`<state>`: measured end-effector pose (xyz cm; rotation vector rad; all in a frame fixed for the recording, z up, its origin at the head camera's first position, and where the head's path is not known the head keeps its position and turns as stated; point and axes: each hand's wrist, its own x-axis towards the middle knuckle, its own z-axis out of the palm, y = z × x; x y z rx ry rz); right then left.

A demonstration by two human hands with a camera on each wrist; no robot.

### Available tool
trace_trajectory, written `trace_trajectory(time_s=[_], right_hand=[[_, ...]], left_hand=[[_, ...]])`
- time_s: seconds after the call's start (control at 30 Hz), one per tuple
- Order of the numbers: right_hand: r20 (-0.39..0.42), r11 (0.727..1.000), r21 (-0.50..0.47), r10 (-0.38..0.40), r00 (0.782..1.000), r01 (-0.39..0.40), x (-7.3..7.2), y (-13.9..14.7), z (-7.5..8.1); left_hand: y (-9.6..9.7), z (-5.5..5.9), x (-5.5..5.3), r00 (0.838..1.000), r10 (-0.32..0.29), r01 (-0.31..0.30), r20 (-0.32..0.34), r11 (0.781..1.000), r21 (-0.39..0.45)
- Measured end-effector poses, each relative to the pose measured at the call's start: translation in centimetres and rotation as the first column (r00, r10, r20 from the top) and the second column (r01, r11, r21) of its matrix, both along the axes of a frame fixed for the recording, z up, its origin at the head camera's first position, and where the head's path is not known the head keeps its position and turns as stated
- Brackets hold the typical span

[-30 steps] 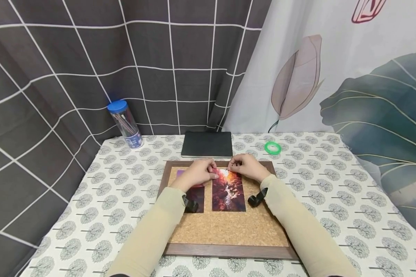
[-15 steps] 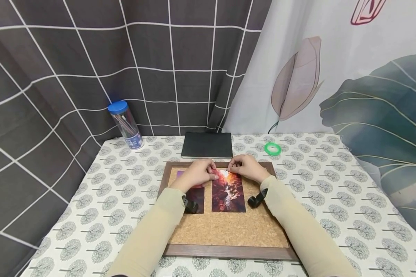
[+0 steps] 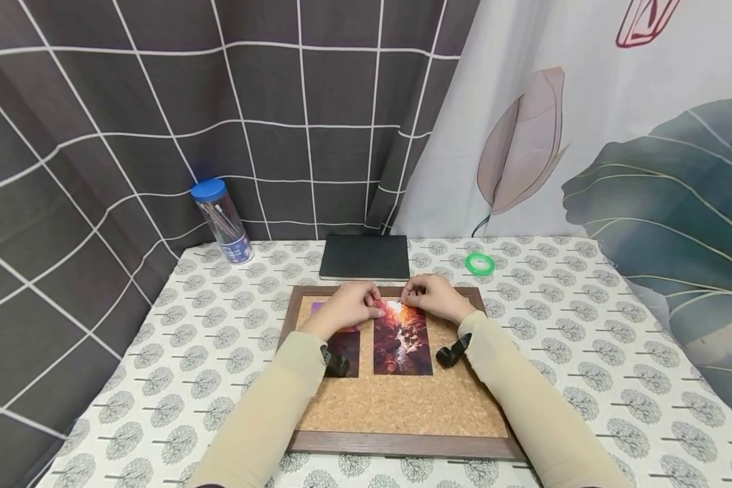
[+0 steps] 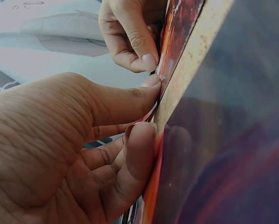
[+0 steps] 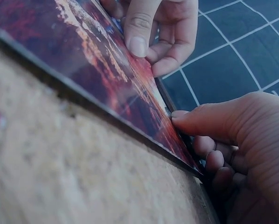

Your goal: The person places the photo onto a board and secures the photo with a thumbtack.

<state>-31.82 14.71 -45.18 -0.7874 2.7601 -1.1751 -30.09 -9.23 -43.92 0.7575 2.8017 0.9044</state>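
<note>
A framed corkboard [image 3: 396, 407] lies on the table with two picture cards on it. The orange and dark red picture card [image 3: 402, 347] is near the board's middle. My left hand [image 3: 349, 306] pinches its upper left corner, the thumb [image 4: 125, 103] on the printed face. At the upper edge toward the right, my right hand [image 3: 437, 296] pinches the same card, thumb [image 5: 207, 122] on top and the other fingers curled behind the edge. A purple and dark picture card [image 3: 349, 347] lies to the left, partly hidden under my left hand and wrist camera.
Behind the board lies a black notebook [image 3: 364, 257]. A green roll of tape [image 3: 480, 255] is at the back right. At the back left stands a clear blue-lidded tube [image 3: 222, 220] of thin sticks. A tree-patterned cloth [image 3: 579, 352] covers the table.
Both hands stay at the upper edge of the orange and red card with hardly any motion. The whole head view has shifted very slightly downward.
</note>
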Motion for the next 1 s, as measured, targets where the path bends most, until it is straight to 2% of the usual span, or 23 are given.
trace_trajectory(time_s=[0.23, 0.37, 0.5, 0.67, 0.8, 0.9, 1.0], right_hand=[[0.003, 1.000, -0.006, 0.014, 1.000, -0.014, -0.3, -0.1, -0.2], [0.041, 1.000, -0.001, 0.011, 0.999, -0.011, -0.4, 0.0, 0.0], [0.075, 1.000, -0.016, 0.006, 0.997, -0.004, -0.5, 0.5, 0.7], [-0.036, 1.000, -0.019, -0.005, 0.999, 0.005, -0.8, 1.3, 1.9], [-0.116, 0.998, 0.045, -0.042, 0.992, 0.047, -0.6, 1.8, 2.9], [-0.185, 0.988, 0.123, -0.068, 0.980, 0.092, -0.5, 2.3, 3.7], [-0.272, 0.972, 0.190, -0.083, 0.959, 0.138, -0.4, 2.8, 4.4]], left_hand=[[-0.3, 0.2, 0.0, 1.000, 0.004, -0.004, 0.023, 1.000, 0.005], [-0.8, 1.1, 0.2, 0.998, 0.013, -0.016, 0.064, 0.999, 0.039], [-1.9, 2.4, 0.0, 0.998, 0.043, -0.045, 0.051, 0.998, 0.047], [-4.1, 3.8, -0.6, 0.996, 0.083, -0.084, 0.021, 0.994, 0.062], [-6.0, 4.3, -1.0, 0.994, 0.105, -0.105, -0.015, 0.994, 0.033], [-7.4, 4.7, -1.0, 0.987, 0.146, -0.148, -0.066, 0.989, -0.017], [-8.7, 5.1, -0.9, 0.975, 0.201, -0.205, -0.096, 0.978, -0.038]])
